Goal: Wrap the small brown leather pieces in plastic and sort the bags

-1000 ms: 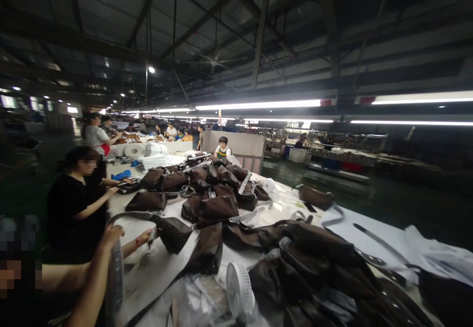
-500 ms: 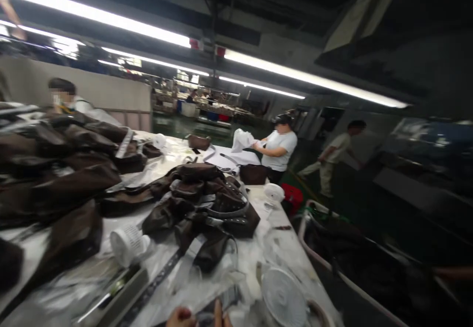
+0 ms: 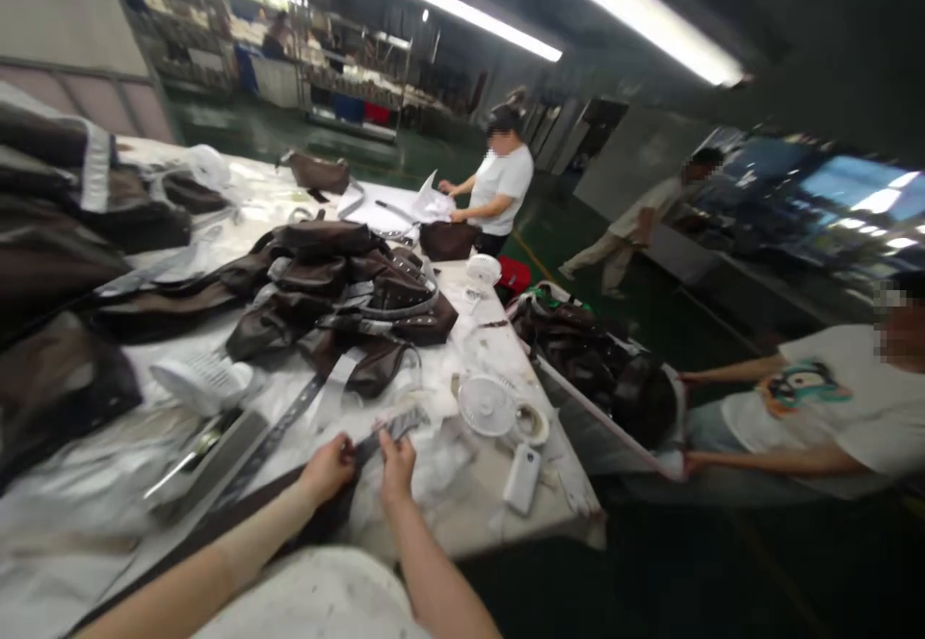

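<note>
My left hand [image 3: 330, 468] is closed on a dark strap [image 3: 367, 448] near the front of the white-covered table. Beside it on the right, my right hand [image 3: 396, 456] pinches the same strap close to its end, where a greyish, shiny piece shows. The strap's lower part runs down between my forearms and is partly hidden. Ahead of my hands lies a heap of dark brown bags [image 3: 354, 282] with grey straps. Crumpled clear plastic [image 3: 440, 456] lies just right of my right hand.
A white fan [image 3: 488, 405], a tape roll [image 3: 531, 423] and a white phone [image 3: 521, 478] lie near the right table edge. Left are another fan [image 3: 198, 381] and a grey tray [image 3: 209, 465]. At right, a person holds a cart [image 3: 607, 422] of dark bags. Others stand farther back.
The view has swung right and down, bringing my forearms, the phone and the person at the cart into sight. Both hands stay at the strap. The person across the table has lowered the white material.
</note>
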Tool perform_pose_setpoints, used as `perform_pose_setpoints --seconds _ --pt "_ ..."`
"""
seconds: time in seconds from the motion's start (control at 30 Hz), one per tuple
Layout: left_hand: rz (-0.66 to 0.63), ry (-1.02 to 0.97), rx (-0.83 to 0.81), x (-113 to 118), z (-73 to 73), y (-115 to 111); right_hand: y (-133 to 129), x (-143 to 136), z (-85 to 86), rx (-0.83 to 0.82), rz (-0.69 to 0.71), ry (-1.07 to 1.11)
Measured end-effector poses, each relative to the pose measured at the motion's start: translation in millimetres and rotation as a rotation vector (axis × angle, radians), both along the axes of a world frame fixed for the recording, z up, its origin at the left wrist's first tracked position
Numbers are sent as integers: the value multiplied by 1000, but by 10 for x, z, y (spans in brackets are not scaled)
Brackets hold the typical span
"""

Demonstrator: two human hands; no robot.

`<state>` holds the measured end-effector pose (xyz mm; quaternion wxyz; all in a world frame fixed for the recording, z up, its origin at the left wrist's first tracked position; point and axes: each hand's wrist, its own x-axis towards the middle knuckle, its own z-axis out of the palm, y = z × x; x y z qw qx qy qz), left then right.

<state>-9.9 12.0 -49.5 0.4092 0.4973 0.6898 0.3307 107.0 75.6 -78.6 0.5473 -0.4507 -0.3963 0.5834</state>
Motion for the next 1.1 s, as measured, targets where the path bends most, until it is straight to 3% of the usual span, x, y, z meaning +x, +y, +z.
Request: perform_pose_setpoints --seconds 0.07,0.3,0.5,0.67,0.77,0.93,1.0,1.1 --pt "61 18 5 -122 12 -83 28 28 55 -15 16 -40" --pt "280 152 139 -744 -50 -368 71 81 -2 -20 111 -63" --pt "513 331 175 -1294 -86 -1130 43 40 30 -67 152 145" --pt "544 493 159 -1326 -175 -1610 118 79 -68 31 104 -13" --pt "746 375 154 -1362 -185 -1735 149 105 -92 93 94 -120" --pt "1097 187 123 -1693 -161 -2035 113 93 10 203 162 -187" --pt "1116 76 79 -1797 -142 -2210 96 74 55 254 187 -245" --pt "957 -150 -21 -1833 -80 -2432 86 36 102 277 217 -280"
